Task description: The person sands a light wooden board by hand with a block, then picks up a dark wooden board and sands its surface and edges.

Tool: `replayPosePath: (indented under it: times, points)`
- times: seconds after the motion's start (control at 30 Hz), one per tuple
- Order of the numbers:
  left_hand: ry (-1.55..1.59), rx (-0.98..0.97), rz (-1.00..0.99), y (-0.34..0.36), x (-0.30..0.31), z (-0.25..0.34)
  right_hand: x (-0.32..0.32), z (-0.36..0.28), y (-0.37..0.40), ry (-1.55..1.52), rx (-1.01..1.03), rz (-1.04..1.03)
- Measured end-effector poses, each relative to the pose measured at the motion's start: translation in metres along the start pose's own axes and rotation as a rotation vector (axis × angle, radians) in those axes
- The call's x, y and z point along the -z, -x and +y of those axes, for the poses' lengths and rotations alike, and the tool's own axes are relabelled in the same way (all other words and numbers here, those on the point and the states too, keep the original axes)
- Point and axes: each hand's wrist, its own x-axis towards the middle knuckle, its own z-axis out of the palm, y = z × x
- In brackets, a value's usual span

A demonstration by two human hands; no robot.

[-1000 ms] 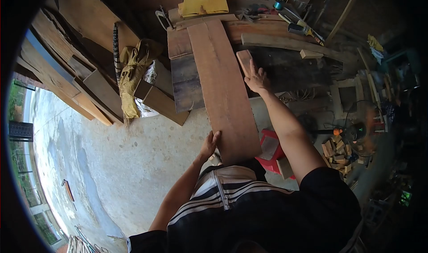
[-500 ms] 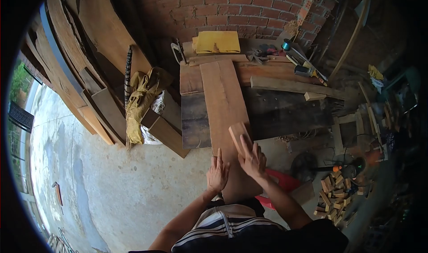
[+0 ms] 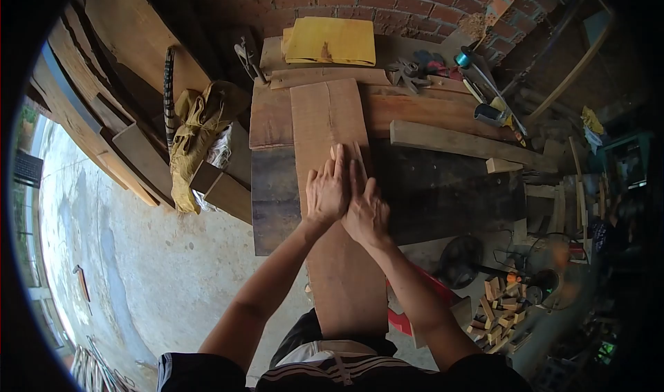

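Note:
A long brown plank (image 3: 346,274) lies lengthwise from my waist across the dark workbench (image 3: 443,198). On its upper face, a small wooden block (image 3: 351,150) is pressed flat, mostly covered by my fingers. My left hand (image 3: 326,195) grips the block's left side, index finger stretched forward along it. Against the right side is my right hand (image 3: 367,211), its fingers bent round the block and touching the left hand. Both arms reach forward over the plank.
A yellow folded sheet (image 3: 332,41) lies at the bench's back by the brick wall (image 3: 387,5). A timber bar (image 3: 456,142) rests on the right. Boards lean at left beside a yellowish sack (image 3: 190,150). Offcuts (image 3: 494,316) are heaped on the floor near a fan (image 3: 461,262).
My right hand has pushed the block forward along the plank. My left hand has left the plank's left edge and joined it on the block. The view has shifted forward.

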Motion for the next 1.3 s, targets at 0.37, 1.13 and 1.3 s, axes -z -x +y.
replayPosePath:
  times: [0.37,1.13,1.3]
  points:
    - [-0.068,0.237,-0.157,-0.231,0.002,-0.053,-0.030,0.021,-0.240,-0.164,-0.003,0.056]
    - [0.133,0.146,-0.011,0.122,0.014,0.006,-0.003,-0.018,0.088,0.055,0.189,-0.105]
    - [-0.022,0.104,0.094,-0.050,0.004,-0.091,-0.032,-0.041,-0.094,-0.019,0.150,-0.024]
